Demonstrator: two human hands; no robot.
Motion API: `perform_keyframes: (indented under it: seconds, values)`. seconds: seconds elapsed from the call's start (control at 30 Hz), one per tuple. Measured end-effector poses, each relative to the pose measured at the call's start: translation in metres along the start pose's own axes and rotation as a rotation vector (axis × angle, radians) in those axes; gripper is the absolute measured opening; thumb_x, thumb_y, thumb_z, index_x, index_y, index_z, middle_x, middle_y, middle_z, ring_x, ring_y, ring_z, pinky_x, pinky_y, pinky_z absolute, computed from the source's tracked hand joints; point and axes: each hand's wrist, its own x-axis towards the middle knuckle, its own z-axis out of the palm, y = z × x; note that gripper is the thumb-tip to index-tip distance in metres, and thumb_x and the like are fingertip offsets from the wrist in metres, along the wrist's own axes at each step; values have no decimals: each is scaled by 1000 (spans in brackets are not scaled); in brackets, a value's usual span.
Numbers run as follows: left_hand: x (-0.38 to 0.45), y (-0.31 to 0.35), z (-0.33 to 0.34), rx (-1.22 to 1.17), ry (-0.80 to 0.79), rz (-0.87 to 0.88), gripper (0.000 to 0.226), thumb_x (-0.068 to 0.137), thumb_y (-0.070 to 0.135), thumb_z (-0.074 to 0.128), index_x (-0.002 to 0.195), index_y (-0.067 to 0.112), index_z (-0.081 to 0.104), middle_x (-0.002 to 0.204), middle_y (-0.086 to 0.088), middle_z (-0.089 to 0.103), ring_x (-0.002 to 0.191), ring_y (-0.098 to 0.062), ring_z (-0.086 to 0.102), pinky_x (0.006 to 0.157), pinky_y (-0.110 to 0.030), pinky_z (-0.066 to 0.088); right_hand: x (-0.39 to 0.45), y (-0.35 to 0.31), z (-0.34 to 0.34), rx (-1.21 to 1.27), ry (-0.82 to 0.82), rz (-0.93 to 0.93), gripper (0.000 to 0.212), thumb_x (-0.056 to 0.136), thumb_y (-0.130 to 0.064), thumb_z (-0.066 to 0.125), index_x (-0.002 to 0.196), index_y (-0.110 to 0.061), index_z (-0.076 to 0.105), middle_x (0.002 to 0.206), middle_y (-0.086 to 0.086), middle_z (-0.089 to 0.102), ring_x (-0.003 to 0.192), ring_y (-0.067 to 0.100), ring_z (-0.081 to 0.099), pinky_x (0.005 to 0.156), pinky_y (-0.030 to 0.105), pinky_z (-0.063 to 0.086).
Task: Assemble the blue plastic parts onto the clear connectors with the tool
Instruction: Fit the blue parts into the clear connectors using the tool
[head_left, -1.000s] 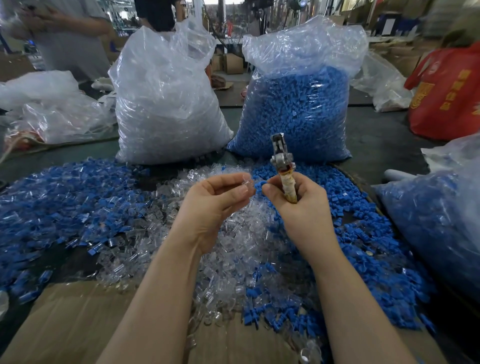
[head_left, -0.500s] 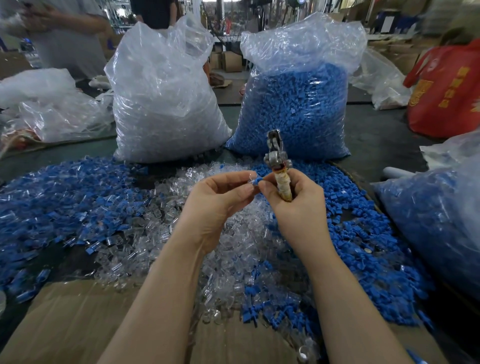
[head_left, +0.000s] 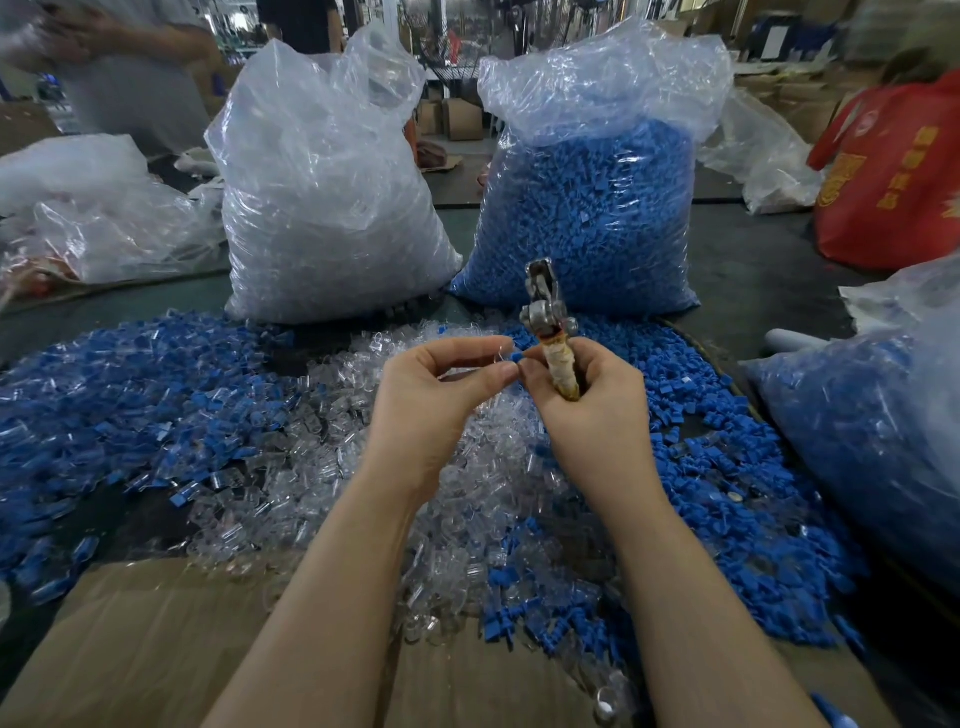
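Nearest on the bench (head_left: 769, 270), cardboard (head_left: 130, 639) lies under loose clear connectors (head_left: 291, 467) and blue parts (head_left: 727, 519). Above them the left hand (head_left: 431, 410) pinches a blue part (head_left: 516, 357) against the right hand (head_left: 597, 415), whose grip wraps the upright tool (head_left: 550, 332). Behind stand a clear bag (head_left: 322, 208) and a blue bag (head_left: 587, 208); the people beyond are blurred

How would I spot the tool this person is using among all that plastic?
Start at the tall bag of blue parts standing at the back. Just in front of it, the right hand holds the tool upright. It is the only metal thing there, with a grey head above a tan wrapped handle.
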Motion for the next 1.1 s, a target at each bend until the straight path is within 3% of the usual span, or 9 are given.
perform_keyframes:
  seconds: [0.23,0.5,0.63,0.77,0.9,1.1]
  values:
    - [-1,-1,-1,-3,14,-13,21,77,6,78,96,15,76,91,-1,77,83,-7,70,70,-19,51,1,-1,-1,-5,-33,14,9,90,-23,67,86,-14,68,76,10,67,71,31,61,64,49,51]
    - [1,-2,-1,-93,56,-25,20,80,3,76,93,18,76,97,-11,75,101,-32,70,92,-40,56,5,3,-10,-31,-132,83,4,90,-21,67,86,-21,68,81,8,69,80,29,64,73,47,54]
    - [2,-3,-3,-139,59,-15,21,79,3,77,93,19,75,97,-12,75,100,-29,71,90,-36,56,7,7,-19,-69,-214,119,8,88,-17,68,86,-24,68,80,-6,70,74,10,64,66,32,53]
    - [3,-2,-4,-143,61,15,22,80,1,75,95,15,73,95,-8,75,93,-23,71,89,-34,56,8,8,-24,-148,-292,128,2,87,-19,69,88,-19,67,83,7,69,80,29,63,75,47,53]
    - [3,-1,-5,-149,54,38,23,80,-3,73,97,13,71,88,-2,75,85,-14,70,86,-29,57,8,7,-25,-231,-348,117,8,88,-22,68,91,-16,65,82,10,66,67,26,55,66,47,52]
    - [3,0,-7,-171,50,46,23,79,-2,73,96,13,71,89,-4,77,87,-16,72,87,-32,59,8,6,-24,-306,-379,92,10,87,-20,67,91,-11,62,85,13,65,81,34,60,75,50,51]
